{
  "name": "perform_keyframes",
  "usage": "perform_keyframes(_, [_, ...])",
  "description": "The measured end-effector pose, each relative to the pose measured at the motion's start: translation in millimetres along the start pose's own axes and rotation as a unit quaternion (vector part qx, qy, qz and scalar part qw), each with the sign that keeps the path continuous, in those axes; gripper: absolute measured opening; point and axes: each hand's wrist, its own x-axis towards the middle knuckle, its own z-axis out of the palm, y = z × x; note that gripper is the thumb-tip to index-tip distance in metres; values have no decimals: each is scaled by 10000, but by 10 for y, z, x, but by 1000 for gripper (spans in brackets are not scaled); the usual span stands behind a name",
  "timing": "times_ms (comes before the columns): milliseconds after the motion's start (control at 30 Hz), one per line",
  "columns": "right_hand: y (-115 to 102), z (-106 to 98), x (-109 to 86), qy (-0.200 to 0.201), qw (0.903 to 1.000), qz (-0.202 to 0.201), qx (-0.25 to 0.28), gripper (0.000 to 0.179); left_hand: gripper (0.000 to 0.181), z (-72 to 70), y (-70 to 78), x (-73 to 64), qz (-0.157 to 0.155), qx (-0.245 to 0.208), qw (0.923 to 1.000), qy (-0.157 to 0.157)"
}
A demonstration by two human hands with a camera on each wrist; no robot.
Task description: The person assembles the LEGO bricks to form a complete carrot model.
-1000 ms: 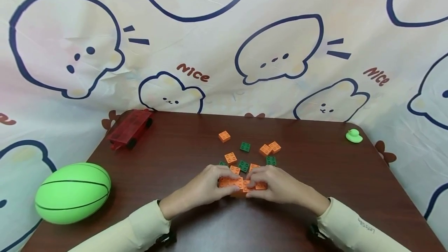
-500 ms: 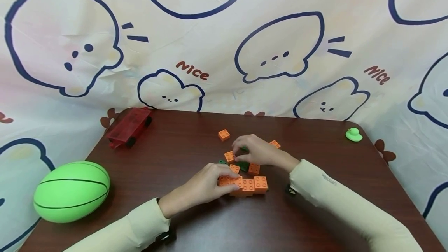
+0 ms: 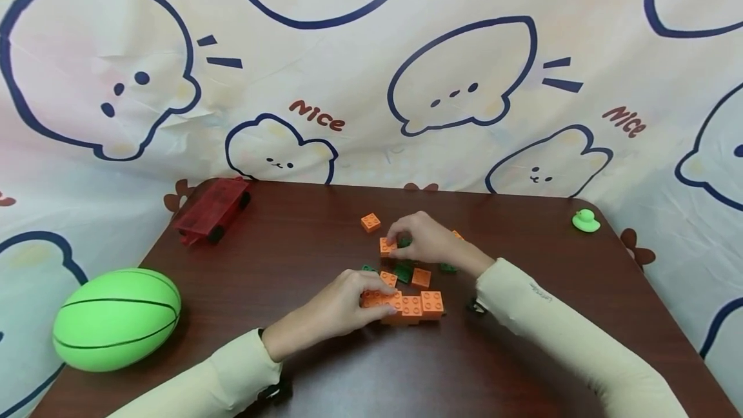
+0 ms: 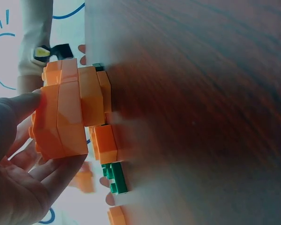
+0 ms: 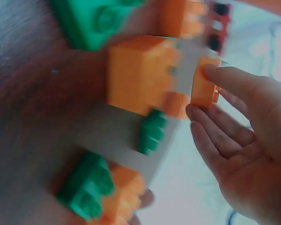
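Observation:
My left hand (image 3: 348, 302) grips the left end of a built block of joined orange toy bricks (image 3: 412, 308) on the table. In the left wrist view, the thumb and fingers hold the upper bricks (image 4: 61, 122), stacked on lower ones. Farther back, my right hand (image 3: 426, 240) pinches a single orange brick (image 3: 386, 247) between thumb and fingertips. That brick (image 5: 203, 84) looks raised off the table in the right wrist view. Loose bricks lie between the hands: an orange one (image 3: 422, 278), another orange one (image 3: 388, 278) and a green one (image 3: 403, 273).
Another orange brick (image 3: 370, 222) lies behind the group; other bricks are partly covered by the right hand. A green ball (image 3: 117, 319) stands at the left, a red toy cart (image 3: 215, 210) at the back left. A green toy duck (image 3: 586, 220) sits at the back right.
My right hand has left the built block, reached back among the loose bricks and picked up an orange brick, lifting it slightly. The left hand keeps its grip in place.

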Motion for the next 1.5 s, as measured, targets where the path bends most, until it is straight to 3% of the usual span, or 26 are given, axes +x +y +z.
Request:
perform_keyframes(233, [-276, -340, -476, 397, 9989, -35, 255, 14, 25, -12, -1, 18, 7, -18, 10000, -20])
perform_keyframes(367, [-438, -322, -751, 454, 9983, -228, 292, 13, 25, -4, -2, 32, -30, -20, 10000, -62])
perform_keyframes(500, [-538, -211, -904, 498, 9978, -362, 262, 12, 24, 3, -2, 33, -63, 31, 10000, -70])
perform_keyframes(700, [-590, -50, -968, 540, 9972, -418, 301, 13, 23, -2, 2, 21, 48, 124, 9999, 59])
perform_keyframes(933, [-589, 80, -1002, 443, 9976, -485, 232, 10, 24, 1, 15, 18, -61, 52, 10000, 7])
perform_keyframes(1200, [-566, 168, -1012, 605, 9967, -545, -68, 17, 23, 8, -3, 20, 85, 104, 9998, 130])
perform_keyframes(1500, [-558, 199, -1003, 610, 9970, -460, 143, 21, 23, 10, -5, 15, 123, 142, 9997, 143])
